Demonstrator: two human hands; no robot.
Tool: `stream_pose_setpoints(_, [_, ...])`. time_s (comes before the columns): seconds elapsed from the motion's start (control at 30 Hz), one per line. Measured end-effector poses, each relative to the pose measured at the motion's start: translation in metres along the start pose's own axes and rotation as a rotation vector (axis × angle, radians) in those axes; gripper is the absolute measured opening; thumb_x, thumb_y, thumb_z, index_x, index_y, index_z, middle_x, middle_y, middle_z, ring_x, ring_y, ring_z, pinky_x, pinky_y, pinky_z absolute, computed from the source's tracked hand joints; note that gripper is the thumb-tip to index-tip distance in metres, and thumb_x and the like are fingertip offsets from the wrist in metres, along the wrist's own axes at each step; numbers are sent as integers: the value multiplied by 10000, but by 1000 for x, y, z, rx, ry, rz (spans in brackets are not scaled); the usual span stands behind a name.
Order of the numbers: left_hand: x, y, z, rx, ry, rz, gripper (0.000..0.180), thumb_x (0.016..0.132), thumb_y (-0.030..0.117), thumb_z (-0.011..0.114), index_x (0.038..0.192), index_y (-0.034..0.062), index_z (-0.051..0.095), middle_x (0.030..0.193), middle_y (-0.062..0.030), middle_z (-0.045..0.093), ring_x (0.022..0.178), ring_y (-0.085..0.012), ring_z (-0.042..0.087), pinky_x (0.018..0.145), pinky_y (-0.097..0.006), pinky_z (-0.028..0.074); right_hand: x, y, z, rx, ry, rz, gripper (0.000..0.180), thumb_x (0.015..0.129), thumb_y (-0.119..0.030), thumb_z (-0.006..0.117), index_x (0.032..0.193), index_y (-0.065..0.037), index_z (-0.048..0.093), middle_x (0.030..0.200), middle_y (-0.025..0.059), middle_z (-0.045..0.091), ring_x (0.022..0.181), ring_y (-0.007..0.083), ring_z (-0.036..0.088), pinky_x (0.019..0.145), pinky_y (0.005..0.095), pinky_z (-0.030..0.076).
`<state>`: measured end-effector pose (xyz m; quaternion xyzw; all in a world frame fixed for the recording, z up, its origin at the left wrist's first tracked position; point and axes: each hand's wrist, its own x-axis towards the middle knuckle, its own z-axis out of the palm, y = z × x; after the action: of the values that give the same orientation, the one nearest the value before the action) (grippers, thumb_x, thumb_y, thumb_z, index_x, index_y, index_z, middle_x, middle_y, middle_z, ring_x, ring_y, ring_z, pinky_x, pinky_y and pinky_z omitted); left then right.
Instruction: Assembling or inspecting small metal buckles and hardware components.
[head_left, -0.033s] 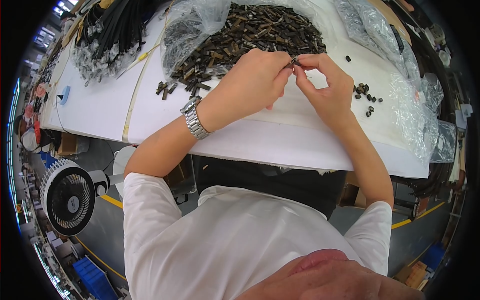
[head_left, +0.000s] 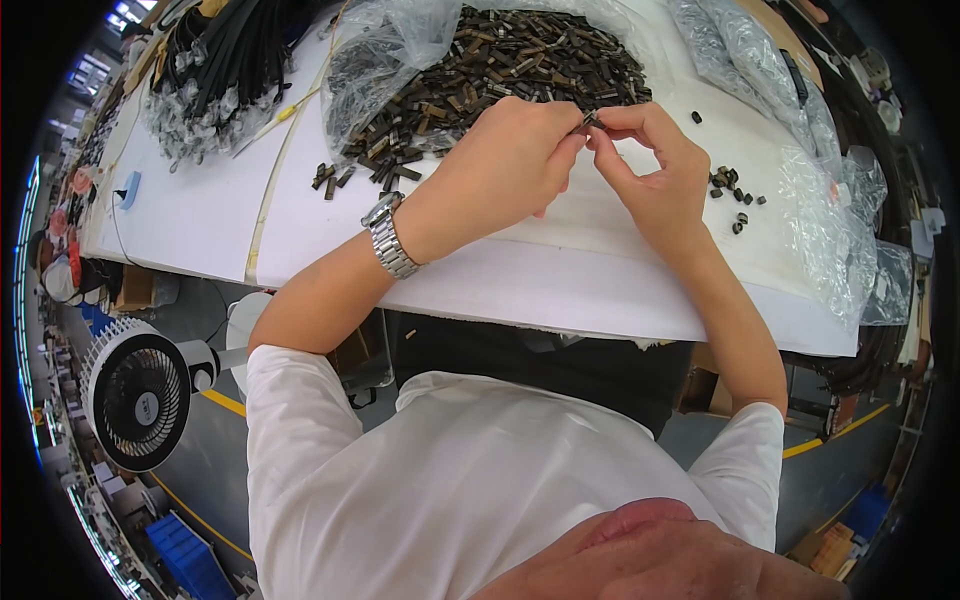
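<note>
Both hands meet over the near edge of a heap of small dark brown and black pieces [head_left: 540,60]. Between the fingertips of my left hand [head_left: 505,165] is a small dark piece with a shiny metallic part [head_left: 589,121]; its exact kind is too small to make out. My right hand [head_left: 660,175] has thumb and forefinger closing on the same piece from the right, and they partly hide it. A silver wristwatch [head_left: 390,240] is on my left wrist. Several short black pieces [head_left: 730,180] lie scattered right of my right hand.
Clear plastic wrap [head_left: 835,225] covers the table's right side, and a clear bag [head_left: 370,75] borders the heap. Black straps with wrapped ends [head_left: 225,80] lie at far left, near a yellow-handled tool [head_left: 287,113]. A white fan [head_left: 140,400] stands left of the table's front edge.
The fingertips of my right hand have shifted very slightly at the small piece. Everything else looks the same.
</note>
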<state>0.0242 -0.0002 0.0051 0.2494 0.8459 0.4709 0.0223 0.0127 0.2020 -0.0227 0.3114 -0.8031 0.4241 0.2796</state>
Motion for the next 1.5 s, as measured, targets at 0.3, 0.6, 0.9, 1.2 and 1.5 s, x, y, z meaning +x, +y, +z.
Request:
stream_pose_setpoints(0.3, [10, -15, -1, 340, 196, 317, 133, 1001, 96, 616, 936, 15, 699, 620, -86, 652, 520, -249, 654, 520, -366, 497, 4, 0, 1, 295, -23, 271, 164, 942, 1, 721, 1104, 21, 710, 998, 84, 774, 947, 161, 775, 924, 296, 599])
stream_pose_setpoints(0.6, [9, -16, 1, 434, 251, 336, 121, 991, 100, 623, 920, 30, 691, 622, -97, 653, 567, -286, 666, 548, -391, 508, 5, -3, 4, 309, -1, 278, 155, 954, -14, 736, 1103, 25, 716, 1016, 91, 783, 941, 169, 781, 916, 285, 598])
stream_pose_setpoints(0.9, [9, -18, 0, 430, 215, 267, 136, 1003, 126, 615, 935, 44, 699, 612, -91, 647, 596, -292, 672, 579, -398, 513, 3, -7, 5, 152, -23, 219, 122, 967, -1, 711, 1085, 25, 723, 982, 92, 792, 952, 178, 787, 877, 285, 606])
stream_pose_setpoints(1.2, [16, -16, -27, 224, 44, 208, 169, 1014, 164, 645, 941, 58, 756, 576, -26, 566, 506, -127, 496, 519, -300, 394, 6, -3, -3, 490, -138, 377, 122, 1012, -21, 652, 1114, 42, 673, 1003, 129, 789, 909, 181, 781, 840, 281, 599])
stream_pose_setpoints(1.5, [19, -7, -49, -203, -394, 5, 270, 1040, 263, 655, 907, 47, 747, 598, 49, 544, 511, -8, 410, 460, -219, 285, 17, 14, -31, 998, -499, 604, 166, 1028, -104, 657, 1158, 0, 660, 993, 136, 765, 888, 170, 763, 925, 363, 618])
